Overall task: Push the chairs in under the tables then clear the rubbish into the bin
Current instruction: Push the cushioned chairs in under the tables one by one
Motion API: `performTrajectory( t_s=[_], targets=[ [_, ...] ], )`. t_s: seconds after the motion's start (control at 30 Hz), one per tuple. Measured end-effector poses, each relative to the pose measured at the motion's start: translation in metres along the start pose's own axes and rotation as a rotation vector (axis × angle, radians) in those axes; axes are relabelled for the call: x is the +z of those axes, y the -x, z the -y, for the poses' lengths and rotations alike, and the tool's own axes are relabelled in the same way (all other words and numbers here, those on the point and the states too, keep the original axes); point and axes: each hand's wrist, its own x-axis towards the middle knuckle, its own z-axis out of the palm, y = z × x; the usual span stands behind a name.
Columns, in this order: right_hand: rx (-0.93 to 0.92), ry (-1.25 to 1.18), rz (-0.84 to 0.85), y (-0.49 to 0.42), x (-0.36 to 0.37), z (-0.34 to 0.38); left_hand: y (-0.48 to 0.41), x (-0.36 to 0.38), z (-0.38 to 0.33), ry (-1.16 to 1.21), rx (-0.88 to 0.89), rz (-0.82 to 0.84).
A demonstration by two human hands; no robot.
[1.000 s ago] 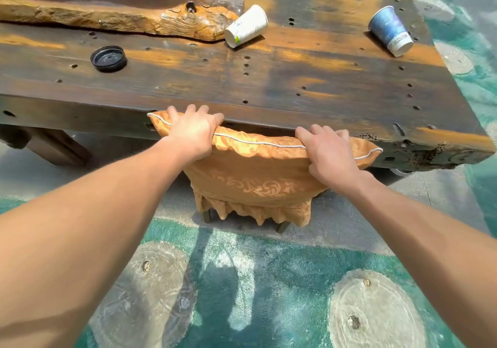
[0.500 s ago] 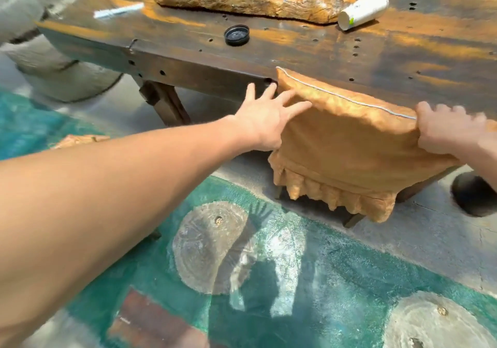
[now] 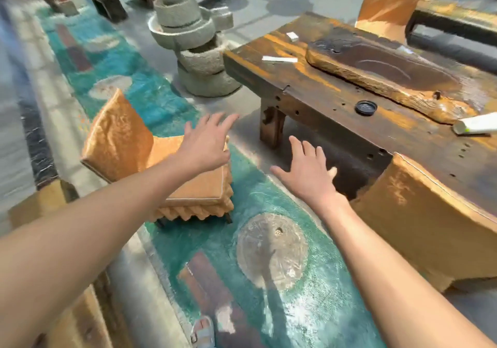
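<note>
A chair in an orange cover (image 3: 435,213) stands tucked against the dark wooden table (image 3: 317,89) at the right. A second orange-covered chair (image 3: 121,143) stands out on the floor to the left, away from the table. My left hand (image 3: 207,143) hovers open over that chair's seat. My right hand (image 3: 309,175) is open above the floor between the two chairs, holding nothing. On the table lie a black lid (image 3: 365,107), a tipped white paper cup (image 3: 476,126) and white paper scraps (image 3: 279,59).
A stack of stone millstones (image 3: 193,44) stands beyond the table's left end. A carved wooden tray (image 3: 382,70) lies on the table. A third orange chair (image 3: 387,3) is on the far side. The floor has teal painted patches with round stone discs (image 3: 271,248).
Both hands have let go of the right chair's backrest. The view swung left, bringing the second chair into sight. My left hand moved over it, fingers spread.
</note>
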Motion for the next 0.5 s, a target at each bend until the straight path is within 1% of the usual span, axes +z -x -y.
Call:
performTrajectory(
  t_s=[0.07, 0.13, 0.2, 0.3, 0.37, 0.5],
  targets=[
    [-0.089, -0.021, -0.012, 0.001, 0.012, 0.069, 0.022, -0.019, 0.070, 0.017, -0.107, -0.016],
    [-0.156, -0.033, 0.001, 0.000, 0.028, 0.134, 0.043, -0.029, 0.140, 0.037, -0.214, 0.018],
    [-0.193, -0.046, 0.039, -0.001, 0.050, 0.190, 0.060, -0.033, 0.201, 0.052, -0.273, 0.109],
    [-0.229, -0.098, 0.147, -0.010, 0.093, 0.259, 0.076, -0.032, 0.286, 0.048, -0.350, 0.241],
    [-0.235, -0.108, 0.223, -0.022, 0.121, 0.297, 0.081, -0.034, 0.338, 0.072, -0.399, 0.242],
    [-0.216, -0.149, 0.295, -0.049, 0.165, 0.358, 0.079, -0.038, 0.418, 0.063, -0.439, 0.203]
  ],
)
